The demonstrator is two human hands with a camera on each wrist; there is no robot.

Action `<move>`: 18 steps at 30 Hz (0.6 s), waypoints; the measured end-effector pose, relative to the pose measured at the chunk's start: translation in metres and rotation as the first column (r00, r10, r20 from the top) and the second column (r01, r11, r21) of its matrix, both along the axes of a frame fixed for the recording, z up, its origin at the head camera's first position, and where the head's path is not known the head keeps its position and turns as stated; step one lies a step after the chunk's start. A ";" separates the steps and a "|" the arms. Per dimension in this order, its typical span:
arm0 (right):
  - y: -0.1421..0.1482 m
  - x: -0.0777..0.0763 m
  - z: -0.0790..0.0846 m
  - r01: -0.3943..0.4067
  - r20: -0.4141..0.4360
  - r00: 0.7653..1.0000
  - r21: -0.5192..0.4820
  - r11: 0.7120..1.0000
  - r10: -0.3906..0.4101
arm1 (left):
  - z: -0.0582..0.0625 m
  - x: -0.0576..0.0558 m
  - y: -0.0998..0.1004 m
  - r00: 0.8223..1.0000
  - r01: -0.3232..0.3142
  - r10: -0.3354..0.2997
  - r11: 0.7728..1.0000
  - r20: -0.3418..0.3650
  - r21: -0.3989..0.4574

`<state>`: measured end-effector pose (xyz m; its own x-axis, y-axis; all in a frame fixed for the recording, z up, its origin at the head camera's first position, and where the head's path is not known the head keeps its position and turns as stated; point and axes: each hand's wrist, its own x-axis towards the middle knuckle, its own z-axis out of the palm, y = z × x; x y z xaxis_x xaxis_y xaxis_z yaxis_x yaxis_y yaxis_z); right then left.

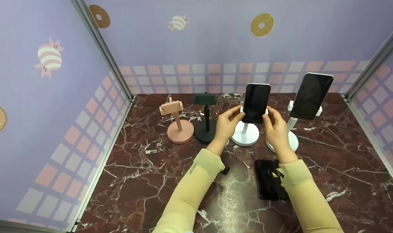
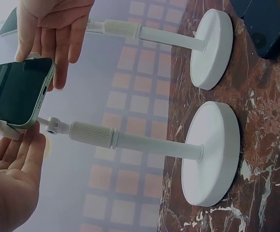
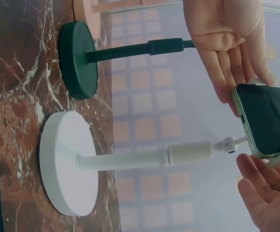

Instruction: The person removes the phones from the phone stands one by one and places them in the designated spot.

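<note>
**Pinching a glassy phone (image 1: 257, 100) low on its sides**

On the near tabletop (image 1: 144, 200), toward the right, dark phones (image 1: 266, 181) are lying flat. Beyond them my left grip (image 1: 227, 124) is pinching the left side of the upright phone, and my right grip (image 1: 276, 127) the right side, thumbs toward the front and fingers behind, right by the white clamp arms (image 1: 265, 111). The phone is sitting between those arms, above the left one of two white stands (image 1: 245, 137).

I'm judging it light but top-heavy from down here, quite rigid, slick across the glass and apt to crack if dropped. So I'm favouring the side edges over the face, squeezing evenly. The small joint (image 2: 53, 125) behind is looking likely to swivel. Farther off, the patterned wall (image 1: 216, 42) is standing.
</note>
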<state>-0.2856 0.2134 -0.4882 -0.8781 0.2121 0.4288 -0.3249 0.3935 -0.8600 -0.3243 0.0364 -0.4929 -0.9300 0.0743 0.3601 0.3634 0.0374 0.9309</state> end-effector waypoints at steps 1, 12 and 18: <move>-0.001 -0.001 0.000 -0.001 -0.008 1.000 -0.003 1.000 0.001 | 0.000 0.000 0.000 1.000 -0.005 0.005 1.000 0.002 -0.004; -0.001 -0.002 0.005 -0.008 0.025 1.000 -0.037 0.999 0.009 | 0.000 -0.003 0.003 1.000 -0.015 0.015 1.000 -0.004 0.008; -0.001 -0.003 0.006 -0.030 0.049 0.998 -0.100 0.994 0.035 | -0.001 -0.003 0.005 1.000 -0.029 0.030 0.999 -0.009 0.041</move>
<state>-0.2891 0.2124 -0.4817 -0.9054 0.2228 0.3614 -0.2907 0.2951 -0.9102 -0.3269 0.0413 -0.4943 -0.9281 0.0318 0.3709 0.3713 0.0098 0.9284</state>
